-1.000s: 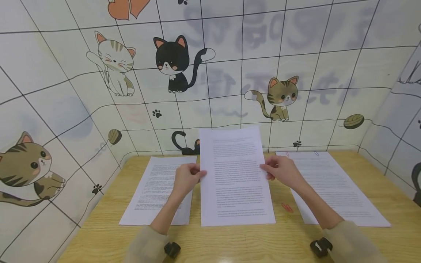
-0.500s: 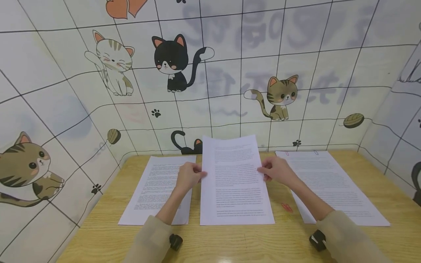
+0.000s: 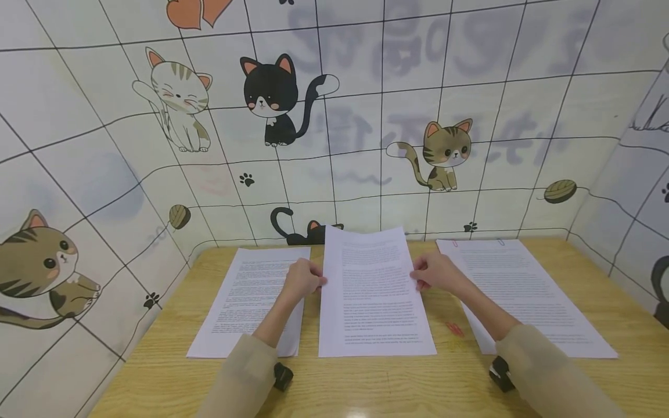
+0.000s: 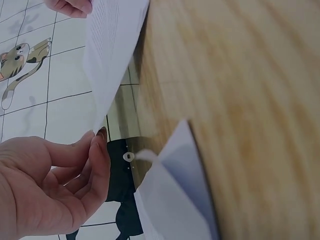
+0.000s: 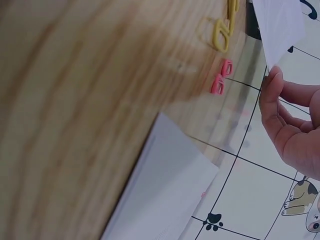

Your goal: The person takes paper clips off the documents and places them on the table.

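Observation:
Printed paper [image 3: 373, 296] leans upright in the middle of the head view, its bottom edge close to the table and its top edge bowed. My left hand [image 3: 305, 277] pinches its left edge between thumb and fingers. On the opposite edge, my right hand [image 3: 438, 271] pinches it the same way. Both wrist views show thumb and fingertips meeting on the paper, as at the left hand [image 4: 65, 180] and the right hand [image 5: 292, 117]. Behind the paper, in the right wrist view, pink paper clips [image 5: 218, 84] and yellow paper clips [image 5: 221, 35] lie on the table.
A printed stack [image 3: 235, 313] lies left on the wooden table [image 3: 366, 386]. To the right lies another stack [image 3: 543, 307], with a red paper clip [image 3: 455, 244] and a second paper clip [image 3: 500, 242] on its top edge. A cat-patterned wall covering [image 3: 360, 174] rises behind.
The top of the middle paper has come down and tilted away, while its bottom edge has stayed nearly in place. Both hands still pinch its sides, and the forearms have reached slightly forward.

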{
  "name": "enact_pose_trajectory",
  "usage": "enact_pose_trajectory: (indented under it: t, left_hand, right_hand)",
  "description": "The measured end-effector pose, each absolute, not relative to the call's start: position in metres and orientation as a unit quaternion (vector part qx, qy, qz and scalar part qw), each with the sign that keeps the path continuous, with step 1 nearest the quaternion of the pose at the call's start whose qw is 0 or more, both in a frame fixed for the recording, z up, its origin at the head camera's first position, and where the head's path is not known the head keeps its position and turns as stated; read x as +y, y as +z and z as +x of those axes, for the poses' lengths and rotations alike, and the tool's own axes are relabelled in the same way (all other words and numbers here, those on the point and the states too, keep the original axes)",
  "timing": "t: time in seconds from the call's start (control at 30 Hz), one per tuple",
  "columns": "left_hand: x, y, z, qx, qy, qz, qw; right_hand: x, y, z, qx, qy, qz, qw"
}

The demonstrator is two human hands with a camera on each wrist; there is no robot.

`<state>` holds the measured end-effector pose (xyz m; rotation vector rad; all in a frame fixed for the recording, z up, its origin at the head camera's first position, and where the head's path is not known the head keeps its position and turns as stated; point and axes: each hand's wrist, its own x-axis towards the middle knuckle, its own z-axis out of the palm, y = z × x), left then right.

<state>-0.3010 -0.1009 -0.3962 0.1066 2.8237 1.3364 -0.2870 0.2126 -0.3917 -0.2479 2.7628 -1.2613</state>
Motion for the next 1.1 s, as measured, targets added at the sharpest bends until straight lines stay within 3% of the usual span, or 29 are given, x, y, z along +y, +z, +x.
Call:
enact_pose_trajectory:
  t: [0.4,1.1]
  left_hand:
    - [-0.101,-0.400,-0.308,0.904,0.425,0.030,0.020]
    - [-0.107,-0.401,-0.313,0.900,0.429,-0.010,0.078]
  right_hand:
    - [0.208,-0.399,-0.296,0.925,-0.366,-0.049,0.090]
    - [0.205,-0.401,-0.298,0.932,-0.349,-0.041,0.088]
